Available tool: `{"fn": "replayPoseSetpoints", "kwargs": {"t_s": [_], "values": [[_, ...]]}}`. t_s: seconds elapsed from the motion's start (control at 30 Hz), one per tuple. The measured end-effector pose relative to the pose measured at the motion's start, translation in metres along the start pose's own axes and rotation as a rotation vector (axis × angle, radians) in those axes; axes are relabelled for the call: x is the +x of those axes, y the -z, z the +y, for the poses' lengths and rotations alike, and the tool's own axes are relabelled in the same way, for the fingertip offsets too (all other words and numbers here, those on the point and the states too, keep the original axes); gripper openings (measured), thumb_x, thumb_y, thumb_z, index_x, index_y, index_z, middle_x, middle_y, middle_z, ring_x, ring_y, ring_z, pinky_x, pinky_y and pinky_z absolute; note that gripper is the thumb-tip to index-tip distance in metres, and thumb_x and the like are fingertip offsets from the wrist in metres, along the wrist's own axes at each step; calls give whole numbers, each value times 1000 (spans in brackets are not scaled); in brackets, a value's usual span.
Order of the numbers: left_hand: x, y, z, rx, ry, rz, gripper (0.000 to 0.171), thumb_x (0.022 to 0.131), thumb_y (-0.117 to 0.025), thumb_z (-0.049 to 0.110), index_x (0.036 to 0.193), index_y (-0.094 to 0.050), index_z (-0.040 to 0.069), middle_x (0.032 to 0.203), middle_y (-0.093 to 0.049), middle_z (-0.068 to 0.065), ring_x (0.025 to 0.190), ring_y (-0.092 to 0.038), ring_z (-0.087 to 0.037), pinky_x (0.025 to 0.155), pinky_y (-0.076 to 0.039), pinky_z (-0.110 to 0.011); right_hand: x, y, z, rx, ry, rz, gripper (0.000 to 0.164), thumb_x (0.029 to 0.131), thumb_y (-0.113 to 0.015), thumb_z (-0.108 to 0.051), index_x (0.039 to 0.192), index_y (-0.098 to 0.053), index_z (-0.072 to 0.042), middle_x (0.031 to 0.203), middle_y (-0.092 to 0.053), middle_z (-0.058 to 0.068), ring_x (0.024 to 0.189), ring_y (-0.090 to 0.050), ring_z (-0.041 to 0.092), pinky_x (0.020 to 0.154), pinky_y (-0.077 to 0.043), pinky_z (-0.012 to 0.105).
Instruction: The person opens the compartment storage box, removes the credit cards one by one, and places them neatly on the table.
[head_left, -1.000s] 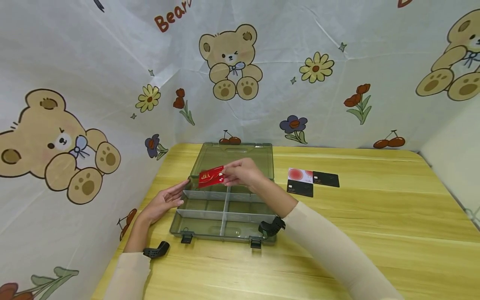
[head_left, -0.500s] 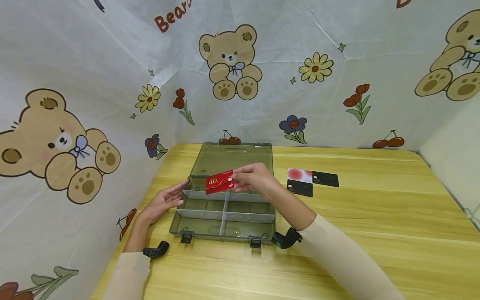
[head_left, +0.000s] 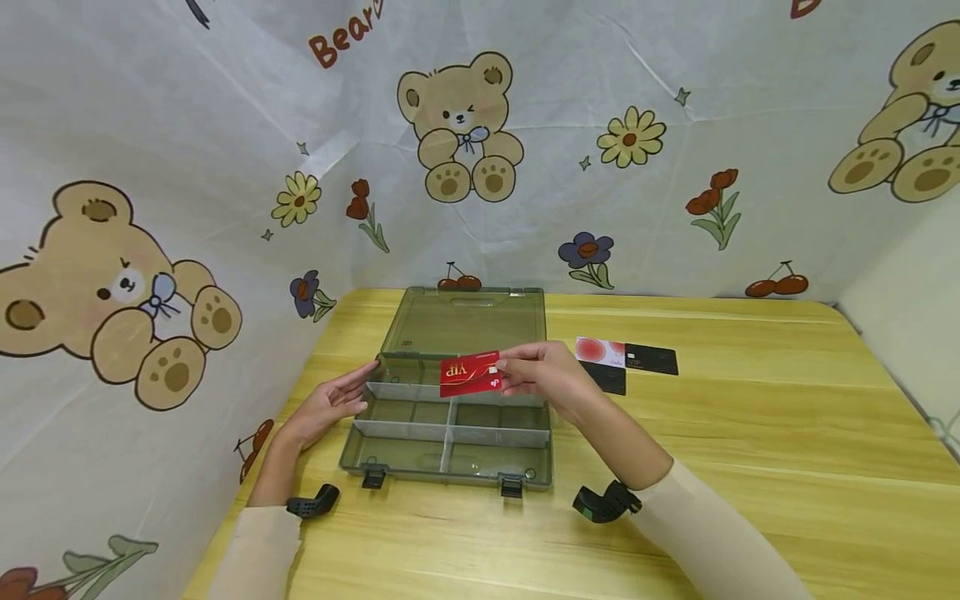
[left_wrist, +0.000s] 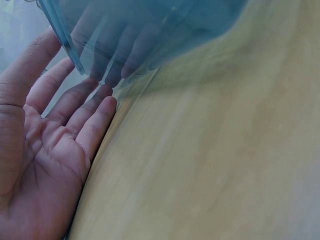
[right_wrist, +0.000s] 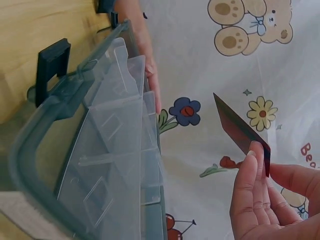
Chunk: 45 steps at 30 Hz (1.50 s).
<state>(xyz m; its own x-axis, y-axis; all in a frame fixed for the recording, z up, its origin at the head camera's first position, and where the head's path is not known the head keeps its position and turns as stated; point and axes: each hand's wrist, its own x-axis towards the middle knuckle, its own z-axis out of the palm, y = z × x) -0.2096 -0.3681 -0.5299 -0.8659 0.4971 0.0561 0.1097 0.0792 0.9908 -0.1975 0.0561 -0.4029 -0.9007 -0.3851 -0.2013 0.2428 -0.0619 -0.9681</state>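
My right hand (head_left: 547, 375) pinches a red VIP card (head_left: 468, 375) by its right end, held over the back row of a smoky green plastic divider box (head_left: 495, 458). In the right wrist view, thumb and fingers grip the edge of the card (right_wrist: 240, 127), which is tilted and seen nearly edge-on. The box lid (head_left: 472, 321) lies folded back toward the wall. My left hand (head_left: 322, 408) rests at the box's left side, fingers extended along it. In the left wrist view the left hand (left_wrist: 55, 135) has straight fingertips against the translucent box wall (left_wrist: 145, 35).
Right of the box lie a white card with red circles (head_left: 596, 350), a black VIP card (head_left: 651, 359) and another black card (head_left: 611, 379), partly behind my right hand. A bear-print cloth (head_left: 540, 225) hangs behind the yellow wooden table (head_left: 750, 433).
My right hand has moved right and slightly toward me with the red card, from the box's back left to nearer its middle. The left hand stays in place.
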Motion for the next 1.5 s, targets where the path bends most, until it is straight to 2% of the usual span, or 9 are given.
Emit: {"fn": "replayPoseSetpoints", "kwargs": {"t_s": [0.13, 0.37, 0.67, 0.9, 1.07, 1.2, 1.5], "values": [[0, 0, 1, -7, 4, 0, 65, 101, -54, -6, 160, -28, 4, 168, -17, -17, 152, -16, -38, 115, -31, -18, -8, 9, 1, -14, -1, 19, 30, 97, -68, -7, 120, -67, 14, 94, -74, 13, 71, -71, 18, 74, -63, 32], [0, 1, 1, -8, -3, -6, 64, 102, -54, -5, 160, -27, 2, 167, -17, -18, 152, -16, -39, 114, -32, -17, -20, 26, 6, -34, 16, 26, 33, 97, -67, -7, 122, -64, 16, 92, -73, 10, 72, -71, 18, 75, -63, 32], [-1, 0, -2, 3, -13, -11, 63, 101, -53, -6, 159, -27, -1, 167, -18, -18, 152, -20, -35, 114, -32, -17, -36, 44, 11, -45, 23, 42, 36, 98, -66, -7, 124, -62, 17, 108, -71, 15, 74, -71, 19, 77, -63, 32], [-2, -1, 0, 0, -10, -4, 63, 101, -53, -7, 159, -28, 0, 167, -18, -19, 151, -19, -37, 114, -32, -18, -46, 56, 14, -27, 28, 38, 39, 99, -65, -8, 128, -59, 18, 110, -70, 14, 76, -71, 18, 80, -62, 33], [0, 0, 0, 8, -15, -14, 64, 102, -53, -5, 159, -27, 0, 167, -18, -18, 152, -21, -35, 114, -32, -17, -53, 66, 16, -27, 27, 65, 41, 99, -66, -9, 129, -58, 18, 114, -68, 14, 79, -71, 18, 80, -62, 31], [0, 1, -1, 11, -18, -12, 63, 102, -53, -5, 159, -27, 0, 167, -18, -18, 152, -21, -33, 114, -32, -17, -57, 74, 16, -19, 31, 79, 43, 99, -67, -9, 130, -57, 19, 110, -69, 12, 80, -72, 18, 81, -62, 31], [0, -1, 1, -3, -8, -15, 64, 101, -51, -8, 160, -27, 1, 167, -16, -20, 151, -16, -39, 115, -31, -18, -67, 91, 21, 1, 42, 96, 44, 99, -66, -8, 130, -55, 21, 100, -71, 9, 80, -72, 18, 80, -62, 31]]}}
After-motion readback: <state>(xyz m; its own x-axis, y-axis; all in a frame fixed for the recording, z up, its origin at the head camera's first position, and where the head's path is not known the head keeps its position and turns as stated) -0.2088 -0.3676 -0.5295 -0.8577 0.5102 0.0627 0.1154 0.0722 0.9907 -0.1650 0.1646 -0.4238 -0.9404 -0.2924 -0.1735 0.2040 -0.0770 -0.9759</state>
